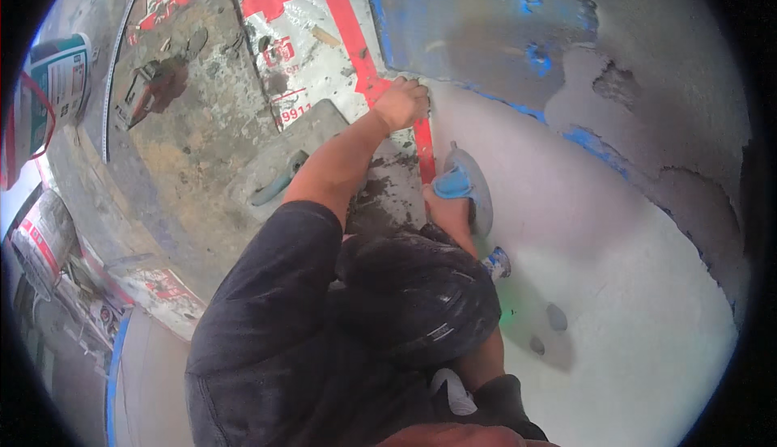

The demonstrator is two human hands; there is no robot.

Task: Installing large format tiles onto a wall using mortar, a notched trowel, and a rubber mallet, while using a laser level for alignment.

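My left hand (402,104) is closed, its knuckles up, where the covered floor meets the plastered surface; whatever its fingers hold, if anything, is hidden. Lower and to the right, my right hand (447,208) grips a plastering trowel (481,196) by its blue handle. The trowel's grey blade lies at or against the smooth pale plaster (566,204); whether it touches cannot be told. My dark-clothed knee (417,293) partly hides the right arm. Left of my left forearm, another trowel (279,184) with a blue-grey handle rests on a mortar-smeared board.
A stained board (194,83) carries a dirty red-and-grey tool (150,91). Red-and-white printed sheeting (312,34) lies under it. At far left stand a teal-and-white bucket (61,83) and a dirty container (44,240). Blue-streaked rough surface (477,26) borders the plaster.
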